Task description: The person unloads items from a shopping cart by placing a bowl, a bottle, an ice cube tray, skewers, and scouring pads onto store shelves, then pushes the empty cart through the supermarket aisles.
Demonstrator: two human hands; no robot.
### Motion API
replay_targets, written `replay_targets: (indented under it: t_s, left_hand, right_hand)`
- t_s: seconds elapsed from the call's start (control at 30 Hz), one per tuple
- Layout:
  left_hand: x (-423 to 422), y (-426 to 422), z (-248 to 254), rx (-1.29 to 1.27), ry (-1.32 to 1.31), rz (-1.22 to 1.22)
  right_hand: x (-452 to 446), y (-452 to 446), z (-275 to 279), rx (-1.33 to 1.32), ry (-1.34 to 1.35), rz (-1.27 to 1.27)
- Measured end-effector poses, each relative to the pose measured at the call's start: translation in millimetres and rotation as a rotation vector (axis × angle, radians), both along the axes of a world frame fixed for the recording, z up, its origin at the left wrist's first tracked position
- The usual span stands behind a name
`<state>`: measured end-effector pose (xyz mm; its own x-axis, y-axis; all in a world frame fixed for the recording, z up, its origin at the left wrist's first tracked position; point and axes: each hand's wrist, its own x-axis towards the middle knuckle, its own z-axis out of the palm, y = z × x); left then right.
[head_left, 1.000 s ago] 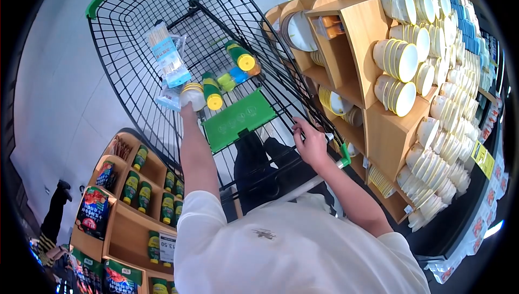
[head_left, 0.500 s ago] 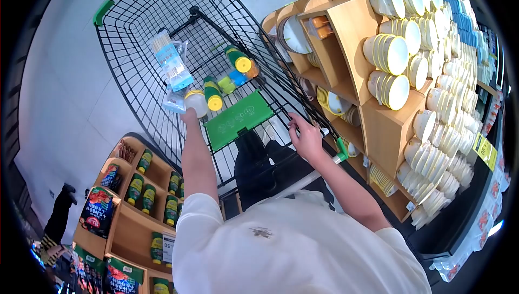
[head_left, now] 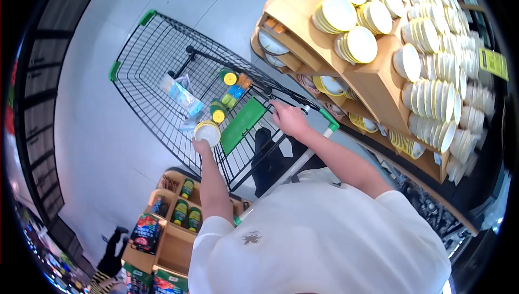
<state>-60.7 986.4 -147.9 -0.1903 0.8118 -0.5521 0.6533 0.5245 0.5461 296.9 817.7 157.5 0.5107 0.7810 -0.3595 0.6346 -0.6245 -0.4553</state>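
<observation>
My left hand (head_left: 201, 146) is closed on the near edge of a white bowl (head_left: 207, 134) with a yellow rim, held over the basket of the shopping cart (head_left: 157, 115). Whether a second bowl is nested in it, I cannot tell. At the rear of the cart, beside its green flap (head_left: 243, 123), my right hand (head_left: 290, 119) has its fingers curled over the wire frame. In the basket lie a green bottle with a yellow cap (head_left: 218, 115), another like it (head_left: 230, 78), a blue-and-white packet (head_left: 185, 98) and small coloured containers (head_left: 233, 95).
To the right stands a wooden shelf unit (head_left: 373, 91) stacked with bowls (head_left: 359, 45). A lower wooden display (head_left: 175, 245) at the bottom left carries green bottles and dark packets. Another person's leg (head_left: 111, 250) shows beyond it. Dark shelving (head_left: 46, 110) lines the left side.
My view has turned, so the cart and shelves appear shifted. The bowl in my left hand has tipped so its inside faces up. My right hand has moved onto the cart's rear frame.
</observation>
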Motion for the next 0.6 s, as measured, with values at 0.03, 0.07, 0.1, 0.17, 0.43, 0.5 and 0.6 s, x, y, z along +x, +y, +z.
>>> replay_targets:
  t_s: [0.03, 0.07, 0.1, 0.17, 0.43, 0.5, 0.6]
  left_hand:
    - [-0.5, 1.4, 14.0, 0.018, -0.039, 0.001]
    - [4.3, 1.6, 33.8, 0.039, -0.077, 0.008]
    - [10.4, 2.0, 56.9, 0.059, -0.146, 0.034]
    - [27.7, -2.4, 110.1, 0.098, -0.283, 0.091]
    - [63.2, -34.4, 246.0, 0.005, -0.524, 0.201]
    - [95.6, -53.8, 298.0, -0.026, -0.639, 0.188]
    - [145.8, -78.6, 357.2, -0.121, -0.722, 0.115]
  right_hand:
    - [-0.9, 0.5, 2.6, 0.008, 0.004, -0.008]
    - [-0.6, 1.5, 5.2, 0.019, 0.01, -0.01]
    - [-0.2, 1.8, 8.0, 0.006, 0.013, -0.009]
    - [0.9, 1.1, 11.6, -0.018, 0.024, 0.002]
    - [4.6, -3.9, 20.3, 0.097, 0.189, 0.142]
    - [6.2, -1.8, 23.3, 0.238, 0.371, 0.295]
    - [-10.6, 1.1, 38.3, 0.334, 0.598, 0.398]
